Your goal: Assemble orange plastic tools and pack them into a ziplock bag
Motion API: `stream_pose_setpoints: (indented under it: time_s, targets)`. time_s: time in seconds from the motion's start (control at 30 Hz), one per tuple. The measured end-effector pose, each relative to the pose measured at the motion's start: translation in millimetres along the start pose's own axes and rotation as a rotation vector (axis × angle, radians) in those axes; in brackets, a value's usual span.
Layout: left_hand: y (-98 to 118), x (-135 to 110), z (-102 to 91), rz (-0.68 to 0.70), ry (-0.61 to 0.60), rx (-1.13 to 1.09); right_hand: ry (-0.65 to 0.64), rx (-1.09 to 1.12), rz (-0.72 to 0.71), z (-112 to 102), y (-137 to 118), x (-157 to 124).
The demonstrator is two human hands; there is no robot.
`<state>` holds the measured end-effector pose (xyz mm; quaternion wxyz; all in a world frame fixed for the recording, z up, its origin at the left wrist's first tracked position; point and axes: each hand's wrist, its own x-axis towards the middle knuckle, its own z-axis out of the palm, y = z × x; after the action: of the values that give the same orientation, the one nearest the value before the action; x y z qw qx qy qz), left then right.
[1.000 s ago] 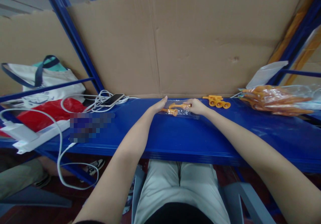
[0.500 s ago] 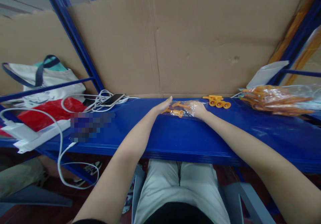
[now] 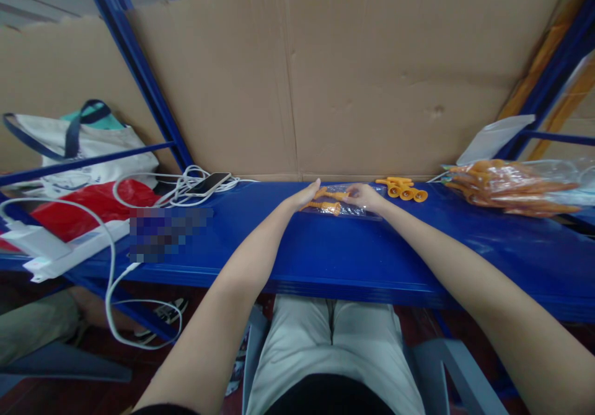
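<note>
A clear plastic bag (image 3: 360,210) lies on the blue shelf with a few orange plastic pieces (image 3: 328,207) in it, slim-stemmed with a wider end. At its left end my left hand (image 3: 303,197) is closed around the bag; some of its fingers are hidden. My right hand (image 3: 367,197) pinches the wide end of the upper orange piece (image 3: 334,196) over the bag. Whether film lies between fingers and piece, I cannot tell. Just beyond my right hand, several loose orange horn-shaped pieces (image 3: 406,192) rest with their cupped ends toward me.
To the right sits a large clear bag of orange pieces (image 3: 506,186). A phone (image 3: 210,184), white cables (image 3: 186,195), a white power strip (image 3: 79,251), a red bag (image 3: 95,210) and a tote bag (image 3: 100,155) lie left. A cardboard wall (image 3: 353,80) closes the back.
My right hand has shifted slightly left, from spread over the bag to pinching the end of an orange piece. The left hand stays in nearly the same place.
</note>
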<state>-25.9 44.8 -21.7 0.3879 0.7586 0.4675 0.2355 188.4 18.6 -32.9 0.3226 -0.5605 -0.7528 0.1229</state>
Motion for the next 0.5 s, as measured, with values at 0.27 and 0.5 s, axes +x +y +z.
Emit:
stream_pose_setpoints:
  time_s: [0.27,0.5]
  targets:
    - [-3.3,3.7,-0.5,0.054,-0.024,0.065,0.149,-0.032,0.106,5.6,-4.0,-0.2]
    - [-3.0,2.3,1.5,0.062,-0.027,-0.109,0.016,0.168,0.190,3.3,-8.4,-3.5]
